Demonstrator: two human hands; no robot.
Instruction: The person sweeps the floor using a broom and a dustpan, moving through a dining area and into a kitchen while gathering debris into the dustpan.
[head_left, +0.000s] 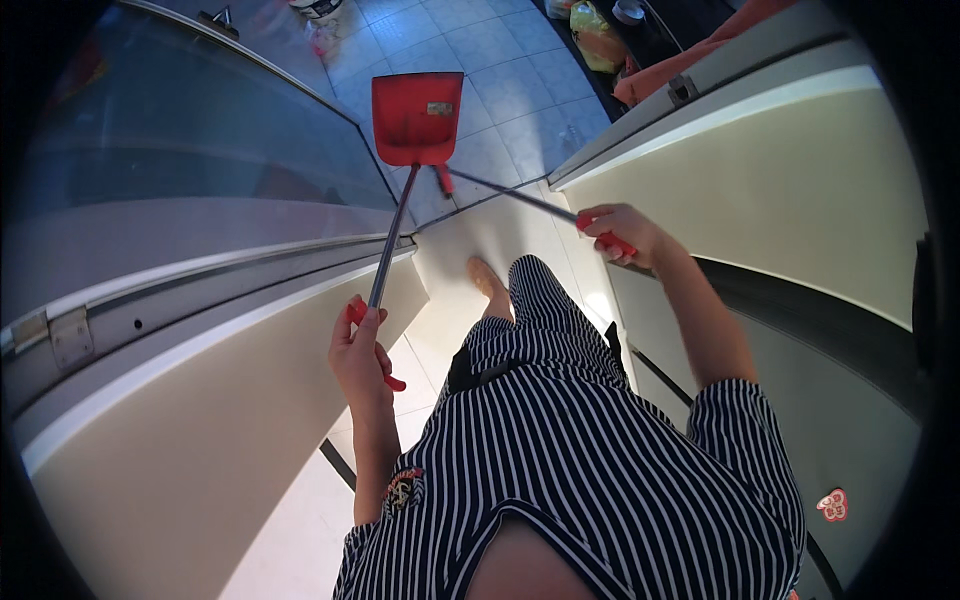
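A red plastic dustpan (415, 120) with a small sticker stands out ahead of me on a long metal handle (392, 240). My left hand (360, 349) is closed around the red grip of that handle. In my right hand (626, 234) is the red grip of a second metal pole (517, 196), which slants away to the left. A red part (444, 180) at its far end shows just below the dustpan; the rest is hidden behind the pan, so I cannot tell its full shape.
A glass door (225, 142) in a metal frame is at the left, with pale walls (750, 157) on both sides. Beyond the threshold lies a blue-lit tiled floor (487, 82). Plastic bags (598, 37) sit on a dark shelf at the upper right. A bucket (316, 7) is at the top.
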